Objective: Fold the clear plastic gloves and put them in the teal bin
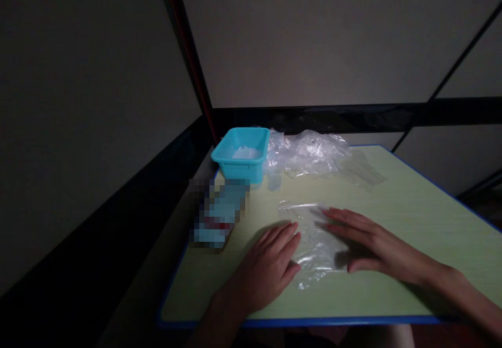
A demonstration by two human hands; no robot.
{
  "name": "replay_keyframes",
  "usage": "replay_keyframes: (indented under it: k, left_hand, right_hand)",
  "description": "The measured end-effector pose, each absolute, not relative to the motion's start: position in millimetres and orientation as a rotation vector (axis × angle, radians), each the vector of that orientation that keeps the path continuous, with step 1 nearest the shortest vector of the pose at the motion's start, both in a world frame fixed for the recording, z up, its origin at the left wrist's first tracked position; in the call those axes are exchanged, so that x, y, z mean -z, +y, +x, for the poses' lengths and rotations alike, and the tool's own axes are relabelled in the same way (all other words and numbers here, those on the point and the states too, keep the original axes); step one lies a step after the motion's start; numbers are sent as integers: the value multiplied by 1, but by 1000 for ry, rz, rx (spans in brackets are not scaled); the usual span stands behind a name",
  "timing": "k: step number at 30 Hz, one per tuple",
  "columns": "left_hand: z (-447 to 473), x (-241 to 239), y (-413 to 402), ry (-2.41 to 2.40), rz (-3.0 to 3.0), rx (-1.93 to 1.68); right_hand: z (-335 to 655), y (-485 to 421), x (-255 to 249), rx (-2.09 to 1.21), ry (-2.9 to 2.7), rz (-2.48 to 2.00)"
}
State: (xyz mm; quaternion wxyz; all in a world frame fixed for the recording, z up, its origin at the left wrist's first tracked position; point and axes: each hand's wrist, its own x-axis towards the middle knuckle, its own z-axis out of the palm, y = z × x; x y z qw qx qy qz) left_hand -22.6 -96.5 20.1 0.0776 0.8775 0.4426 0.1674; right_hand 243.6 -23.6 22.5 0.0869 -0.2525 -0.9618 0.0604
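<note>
A clear plastic bag (314,243) lies flat and slightly creased on the pale green table, between my two hands. My left hand (269,264) rests palm down at the bag's left edge, its fingers stretched out and lying close together. On the other side, my right hand (368,243) reaches over the bag's right edge with fingers extended and the thumb apart. Nothing is gripped in either hand. Whether the right fingertips touch the bag or hover just above it, I cannot tell.
A turquoise plastic basket (239,172) with whitish contents stands at the table's back left. Beside it is a heap of crumpled clear plastic bags (314,152). A pixelated flat object (221,212) lies near the left edge. The table (423,222) has a blue rim; walls stand behind and left.
</note>
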Motion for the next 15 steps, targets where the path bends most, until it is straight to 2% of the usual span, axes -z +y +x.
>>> replay_keyframes:
  k: [9,15]
  left_hand:
    - [-21,-23,-99,1341,2600,-541]
    - [-21,-23,-99,1342,2600,-540]
  right_hand:
    - [245,-70,-40,379,-2801,-387]
    - [240,-74,-39,465,-2789,-391]
